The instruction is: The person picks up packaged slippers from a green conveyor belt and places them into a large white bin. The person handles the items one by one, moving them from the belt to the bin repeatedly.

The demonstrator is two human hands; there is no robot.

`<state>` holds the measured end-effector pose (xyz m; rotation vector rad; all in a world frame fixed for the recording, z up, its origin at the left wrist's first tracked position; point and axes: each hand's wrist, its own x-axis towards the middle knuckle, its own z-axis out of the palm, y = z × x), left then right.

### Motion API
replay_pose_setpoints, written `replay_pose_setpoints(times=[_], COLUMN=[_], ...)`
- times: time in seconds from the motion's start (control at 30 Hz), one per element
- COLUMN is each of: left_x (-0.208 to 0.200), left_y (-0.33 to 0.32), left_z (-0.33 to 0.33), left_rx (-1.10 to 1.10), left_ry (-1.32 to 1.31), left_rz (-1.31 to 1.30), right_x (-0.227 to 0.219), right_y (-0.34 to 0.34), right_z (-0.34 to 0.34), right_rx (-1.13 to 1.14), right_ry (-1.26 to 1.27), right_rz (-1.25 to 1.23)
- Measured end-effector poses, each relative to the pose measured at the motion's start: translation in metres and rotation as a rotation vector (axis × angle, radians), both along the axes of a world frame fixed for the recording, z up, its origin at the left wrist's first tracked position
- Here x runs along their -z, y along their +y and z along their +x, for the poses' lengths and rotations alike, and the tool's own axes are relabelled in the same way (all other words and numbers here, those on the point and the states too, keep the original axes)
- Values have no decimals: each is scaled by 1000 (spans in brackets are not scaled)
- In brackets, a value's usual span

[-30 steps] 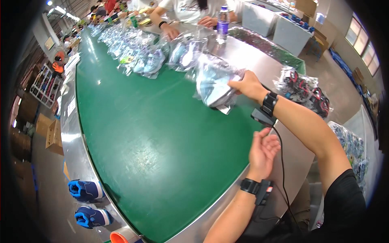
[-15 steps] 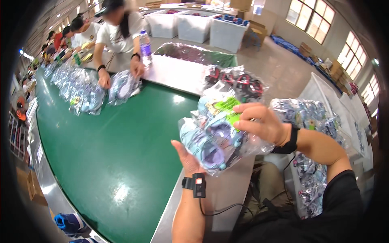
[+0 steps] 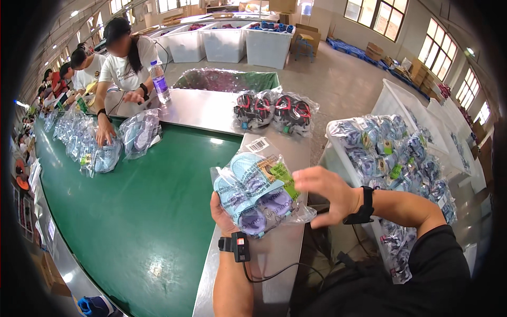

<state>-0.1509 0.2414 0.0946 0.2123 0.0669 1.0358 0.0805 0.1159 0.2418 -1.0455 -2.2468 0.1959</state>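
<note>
Above the silver metal ledge [image 3: 274,285] bordering the flat green belt [image 3: 137,211], we found a clear, printed plastic bag of light-blue and lavender shoes [image 3: 253,193]. We recorded the left hand [image 3: 224,217] holding this bag at its lower left, thumb along the edge, the other fingers hidden beneath. We noted the right hand [image 3: 331,195] spread, thumb and fingers apart, just beside the bag's right side; contact could not be told. Beyond the held bag, we observed two clear bags of black-and-red shoes [image 3: 273,112] side by side on the metal surface. To the right, we saw a white plastic bin [image 3: 331,140] heaped with bagged pale-blue shoes [image 3: 388,150]. Across the belt, we saw a co-worker's hand [image 3: 105,133] at a row of clear-bagged pale-blue shoes [image 3: 107,157].
</note>
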Motion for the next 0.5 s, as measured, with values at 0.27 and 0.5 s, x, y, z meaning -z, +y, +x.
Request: replay_pose_setpoints(times=[0.27, 0.5], left_x=[-10, -23], left_y=[-6, -8], left_z=[-2, 0], left_rx=[-15, 20], left_ry=[-29, 53], left_rz=[65, 115], right_x=[14, -3], right_y=[16, 11], right_z=[-19, -16], right_rx=[262, 270], right_ry=[528, 93], right_rz=[-666, -550])
